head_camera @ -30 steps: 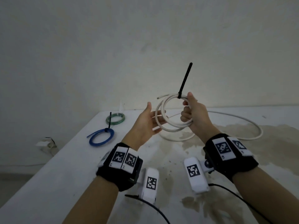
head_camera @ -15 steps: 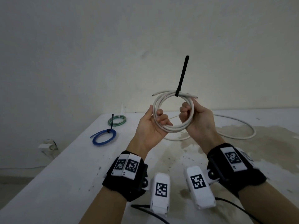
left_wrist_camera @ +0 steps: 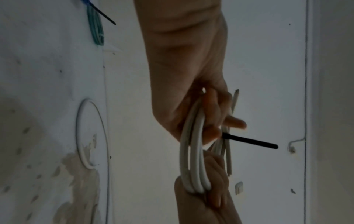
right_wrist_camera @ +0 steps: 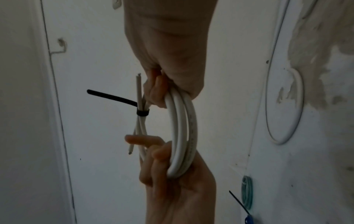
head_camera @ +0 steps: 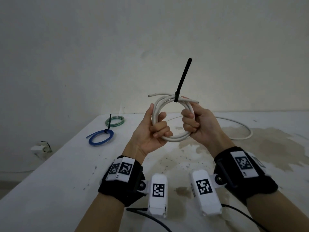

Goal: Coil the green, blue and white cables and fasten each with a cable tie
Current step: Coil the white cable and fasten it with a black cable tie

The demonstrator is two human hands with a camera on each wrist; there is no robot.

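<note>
I hold a white cable coil (head_camera: 172, 138) up in front of the wall with both hands. A black cable tie (head_camera: 176, 97) cinches its top, tail pointing up. My left hand (head_camera: 157, 129) grips the coil's lower left, thumb lying along the loop. My right hand (head_camera: 192, 121) is fisted round the right side, just below the tie. The left wrist view shows the coil (left_wrist_camera: 193, 151) and tie tail (left_wrist_camera: 249, 141); the right wrist view shows the tie's band (right_wrist_camera: 142, 113). A blue coil (head_camera: 101, 137) with a black tie and a green coil (head_camera: 115, 121) lie on the table's far left.
A white table (head_camera: 66, 173) with brownish stains on its middle and right stands against a bare wall. A loose white cable (head_camera: 242, 129) curves across its far right side. A wall socket (head_camera: 41, 147) sits low, left of the table.
My left hand, open beside the coil a second ago, now grips it. Both hands have brought the coil nearer and upright, facing me.
</note>
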